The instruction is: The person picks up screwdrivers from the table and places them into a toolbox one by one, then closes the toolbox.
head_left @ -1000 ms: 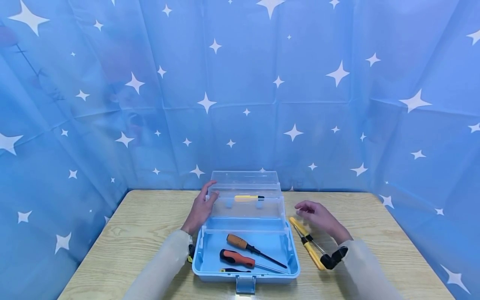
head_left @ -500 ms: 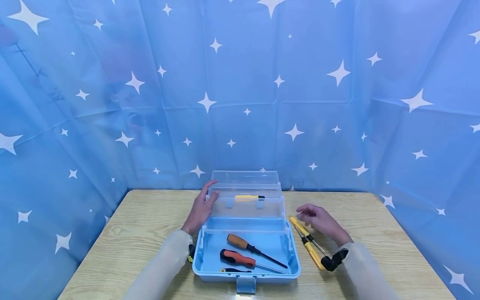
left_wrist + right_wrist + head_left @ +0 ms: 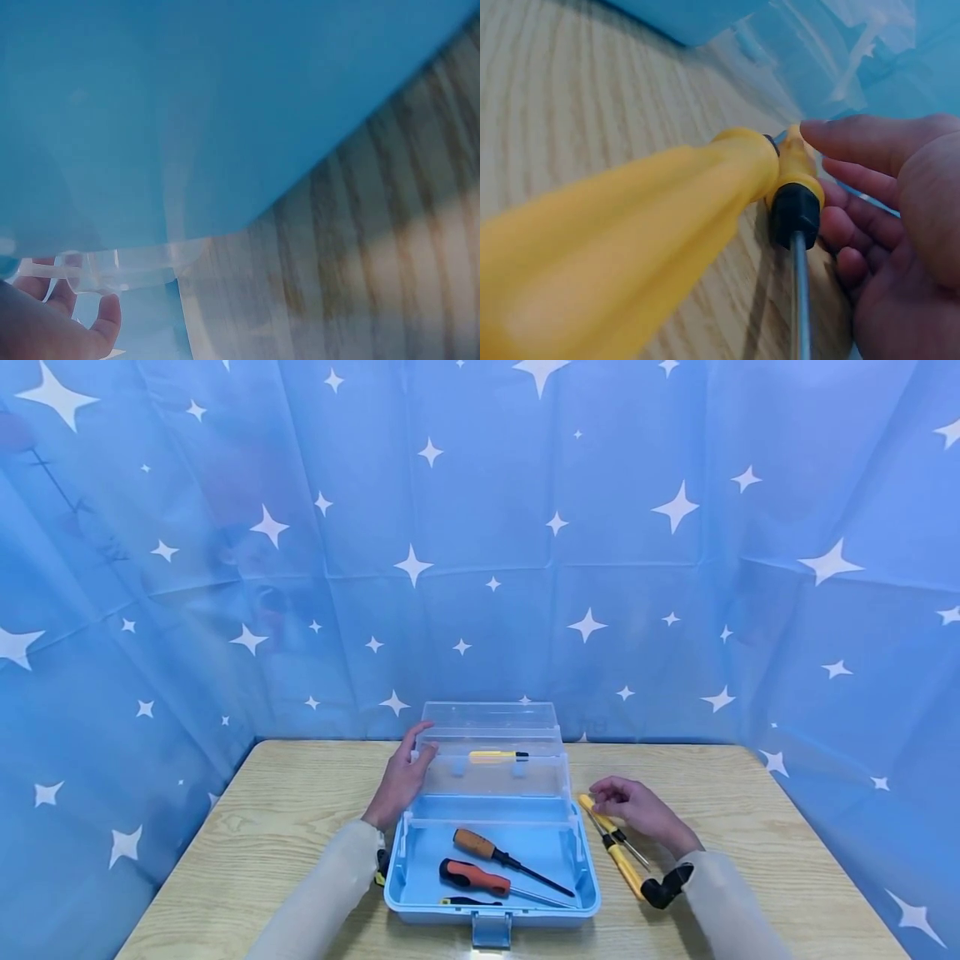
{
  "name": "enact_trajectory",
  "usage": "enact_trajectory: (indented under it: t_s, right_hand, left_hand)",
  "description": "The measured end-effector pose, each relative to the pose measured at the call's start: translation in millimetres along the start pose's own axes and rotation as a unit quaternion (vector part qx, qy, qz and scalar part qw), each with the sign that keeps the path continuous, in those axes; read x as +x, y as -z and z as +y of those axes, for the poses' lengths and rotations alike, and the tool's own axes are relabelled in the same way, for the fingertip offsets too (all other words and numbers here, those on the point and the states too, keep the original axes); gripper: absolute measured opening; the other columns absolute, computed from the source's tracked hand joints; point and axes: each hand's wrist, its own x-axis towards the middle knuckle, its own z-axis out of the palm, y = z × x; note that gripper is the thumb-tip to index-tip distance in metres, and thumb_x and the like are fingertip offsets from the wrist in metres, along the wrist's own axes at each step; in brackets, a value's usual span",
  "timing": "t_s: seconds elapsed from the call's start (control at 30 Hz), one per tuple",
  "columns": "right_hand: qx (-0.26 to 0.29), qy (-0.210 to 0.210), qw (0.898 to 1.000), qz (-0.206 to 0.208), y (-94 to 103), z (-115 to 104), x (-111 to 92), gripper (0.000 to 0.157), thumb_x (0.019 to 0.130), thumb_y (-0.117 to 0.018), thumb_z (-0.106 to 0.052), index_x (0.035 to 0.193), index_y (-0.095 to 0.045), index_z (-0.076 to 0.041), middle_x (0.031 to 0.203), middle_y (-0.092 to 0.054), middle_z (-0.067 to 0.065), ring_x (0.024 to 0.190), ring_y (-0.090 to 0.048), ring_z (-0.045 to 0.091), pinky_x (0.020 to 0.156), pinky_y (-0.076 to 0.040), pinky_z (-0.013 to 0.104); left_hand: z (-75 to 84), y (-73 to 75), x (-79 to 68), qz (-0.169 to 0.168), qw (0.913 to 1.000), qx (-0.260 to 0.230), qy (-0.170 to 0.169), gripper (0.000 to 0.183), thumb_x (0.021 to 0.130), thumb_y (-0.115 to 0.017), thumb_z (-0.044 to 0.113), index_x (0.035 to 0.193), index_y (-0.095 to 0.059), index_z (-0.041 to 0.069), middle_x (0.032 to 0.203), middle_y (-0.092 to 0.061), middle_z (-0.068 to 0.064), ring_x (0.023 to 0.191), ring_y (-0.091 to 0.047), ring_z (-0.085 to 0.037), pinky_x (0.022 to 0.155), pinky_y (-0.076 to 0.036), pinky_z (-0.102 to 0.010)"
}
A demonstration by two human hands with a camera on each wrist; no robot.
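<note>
Two yellow-handled screwdrivers (image 3: 625, 870) lying head to tail beside open blue toolbox (image 3: 435, 913).

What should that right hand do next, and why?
The right hand should probably pinch the yellow handle beside its fingertips: it looks easy to reach, and that screwdriver lies outside the blue toolbox, while other screwdrivers lie inside.

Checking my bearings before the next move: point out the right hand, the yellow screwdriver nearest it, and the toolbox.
Right hand (image 3: 641, 810): head view, middle of the hand.
Nearest yellow screwdriver (image 3: 796, 214): right wrist view, its black collar.
Toolbox (image 3: 540, 843): head view, bare inside floor.
</note>
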Motion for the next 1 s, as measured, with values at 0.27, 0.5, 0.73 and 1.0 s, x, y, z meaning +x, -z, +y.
enact_trajectory:
  t_s: [0.27,0.5,0.73,1.0]
  right_hand:
    - [-0.003,0.0,1.0,0.003,-1.3,3.0,0.5,0.027,0.094,-0.065,-0.009,0.12,-0.062,-0.002,0.101,-0.062,0.009,0.09,-0.057,0.023,0.073,-0.051,0.031]
    - [-0.014,0.008,1.0,0.01,-1.1,2.8,1.1,0.028,0.093,-0.066,-0.01,0.12,-0.062,-0.002,0.098,-0.061,0.009,0.087,-0.055,0.021,0.071,-0.05,0.028]
    - [-0.017,0.018,1.0,0.017,-1.6,2.5,1.6,0.033,0.092,-0.067,-0.009,0.123,-0.059,0.001,0.096,-0.06,0.008,0.085,-0.054,0.021,0.069,-0.049,0.026]
    - [-0.032,0.024,0.999,0.027,-4.5,0.7,0.5,0.035,0.09,-0.068,-0.006,0.122,-0.058,0.002,0.092,-0.058,0.008,0.08,-0.051,0.019,0.066,-0.046,0.025]
  left_hand:
    - [-0.8,0.0,-0.1,-0.003,1.0,-0.002,0.001,0.05,0.095,-0.044,0.068,0.142,-0.036,0.053,0.154,-0.037,-0.001,0.133,-0.046,-0.036,0.103,-0.041,-0.067]
    - [-0.5,0.3,0.9,0.001,1.0,0.001,0.003,0.048,0.096,-0.044,0.067,0.141,-0.036,0.053,0.148,-0.044,-0.002,0.126,-0.051,-0.034,0.1,-0.045,-0.064]
    - [-0.6,0.8,1.2,0.0,1.0,0.001,0.002,0.049,0.096,-0.044,0.067,0.142,-0.036,0.053,0.15,-0.042,-0.002,0.129,-0.049,-0.035,0.101,-0.043,-0.065]
    - [-0.4,-0.3,1.1,0.003,1.0,0.005,0.005,0.046,0.098,-0.044,0.063,0.142,-0.036,0.052,0.152,-0.04,-0.002,0.132,-0.047,-0.036,0.103,-0.041,-0.066]
